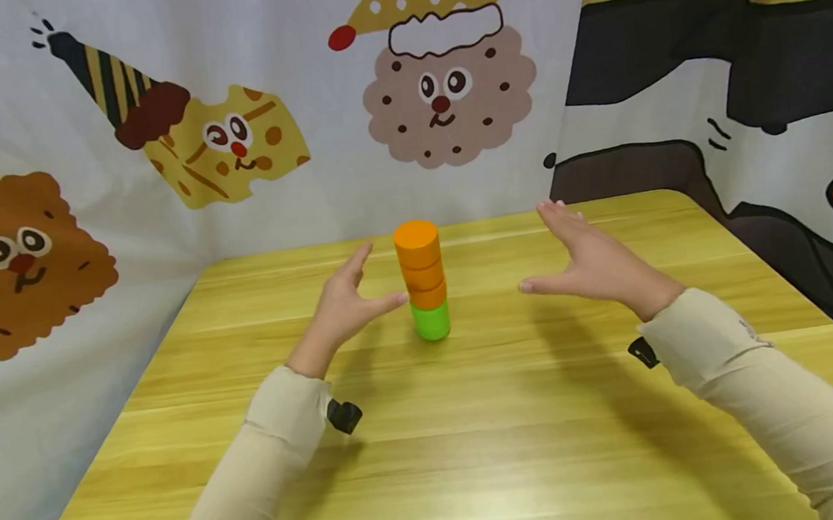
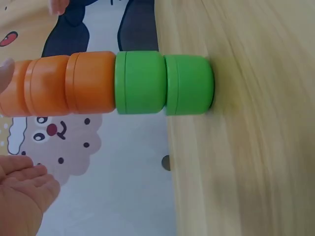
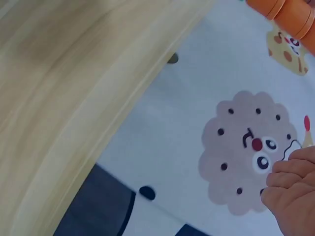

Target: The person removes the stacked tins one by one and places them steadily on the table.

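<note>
An upright stack of short cylinders stands on the wooden table, with orange pieces point(image 1: 420, 264) on top and green point(image 1: 432, 322) below. In the left wrist view, three orange pieces point(image 2: 91, 82) and two green ones point(image 2: 141, 82) show. To the left of the stack, my left hand point(image 1: 345, 304) is held with fingers straight and thumb apart, the thumb tip right at the stack's side. My right hand point(image 1: 593, 264) hovers over the table to the right, well apart from the stack, fingers extended and holding nothing. Part of the orange pieces point(image 3: 290, 17) appears in the right wrist view.
The wooden table point(image 1: 511, 460) has its far edge just behind the stack. A cloth backdrop point(image 1: 335, 201) with cartoon biscuits hangs behind and along the left and right sides. Small black devices point(image 1: 344, 416) are strapped at both sleeve cuffs.
</note>
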### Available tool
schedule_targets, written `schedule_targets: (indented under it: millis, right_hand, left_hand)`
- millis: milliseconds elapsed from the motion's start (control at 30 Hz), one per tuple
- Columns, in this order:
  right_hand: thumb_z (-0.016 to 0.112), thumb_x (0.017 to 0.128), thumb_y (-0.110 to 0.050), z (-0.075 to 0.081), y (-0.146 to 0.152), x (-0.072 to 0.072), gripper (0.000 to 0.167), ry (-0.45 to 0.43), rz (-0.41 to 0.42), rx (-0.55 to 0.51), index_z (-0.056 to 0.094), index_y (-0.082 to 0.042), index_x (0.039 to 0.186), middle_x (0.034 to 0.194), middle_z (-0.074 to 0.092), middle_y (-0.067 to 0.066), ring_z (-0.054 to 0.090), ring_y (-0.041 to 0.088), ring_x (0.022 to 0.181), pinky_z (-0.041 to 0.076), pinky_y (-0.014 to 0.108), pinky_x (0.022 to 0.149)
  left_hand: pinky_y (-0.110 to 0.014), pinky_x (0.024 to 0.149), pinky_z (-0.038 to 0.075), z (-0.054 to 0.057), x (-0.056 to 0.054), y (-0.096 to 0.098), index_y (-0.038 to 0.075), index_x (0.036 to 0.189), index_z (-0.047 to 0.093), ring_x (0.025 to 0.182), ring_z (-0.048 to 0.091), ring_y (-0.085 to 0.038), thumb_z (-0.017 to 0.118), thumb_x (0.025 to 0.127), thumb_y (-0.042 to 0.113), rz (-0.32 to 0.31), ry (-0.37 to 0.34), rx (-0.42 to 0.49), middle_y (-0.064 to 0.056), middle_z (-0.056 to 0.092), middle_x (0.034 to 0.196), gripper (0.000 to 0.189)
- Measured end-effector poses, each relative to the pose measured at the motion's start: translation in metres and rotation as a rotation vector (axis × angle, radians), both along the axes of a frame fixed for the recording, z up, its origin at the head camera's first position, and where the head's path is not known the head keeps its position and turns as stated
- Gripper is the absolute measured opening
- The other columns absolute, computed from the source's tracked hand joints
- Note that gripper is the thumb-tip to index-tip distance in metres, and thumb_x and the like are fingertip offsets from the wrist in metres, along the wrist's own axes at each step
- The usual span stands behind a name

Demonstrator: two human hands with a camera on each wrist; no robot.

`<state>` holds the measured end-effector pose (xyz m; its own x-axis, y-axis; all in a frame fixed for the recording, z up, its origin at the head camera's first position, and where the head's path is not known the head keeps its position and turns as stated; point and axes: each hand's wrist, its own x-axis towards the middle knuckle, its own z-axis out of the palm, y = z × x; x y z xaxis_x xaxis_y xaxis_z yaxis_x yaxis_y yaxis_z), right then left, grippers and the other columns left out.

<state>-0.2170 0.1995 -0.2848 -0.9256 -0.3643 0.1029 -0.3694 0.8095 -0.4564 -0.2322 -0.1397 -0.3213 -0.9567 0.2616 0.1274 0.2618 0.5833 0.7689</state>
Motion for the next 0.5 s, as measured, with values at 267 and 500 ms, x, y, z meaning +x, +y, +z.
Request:
schedule_targets:
  millis: [267, 500]
  right_hand:
    - [0.068, 0.071, -0.062, 0.005, -0.031, -0.009, 0.110, 0.025, 0.046, -0.035, 0.012, -0.011, 0.150, 0.156, 0.010, 0.006, 0.008, 0.025, 0.143, 0.013, 0.051, 0.114]
    - [0.070, 0.070, -0.062, 0.007, -0.057, -0.016, 0.110, 0.023, 0.093, -0.070, 0.014, -0.010, 0.149, 0.155, 0.011, 0.006, 0.011, 0.025, 0.142, 0.015, 0.047, 0.114]
  left_hand:
    - [-0.033, 0.112, 0.025, -0.012, -0.006, 0.007, 0.011, 0.147, 0.024, 0.139, 0.023, -0.016, 0.075, 0.078, 0.032, -0.090, -0.014, 0.223, -0.005, 0.023, 0.153, 0.088]
    - [-0.032, 0.111, 0.027, -0.022, -0.009, 0.012, 0.008, 0.145, 0.030, 0.137, 0.029, -0.015, 0.074, 0.079, 0.025, -0.118, -0.028, 0.329, -0.004, 0.031, 0.150, 0.081]
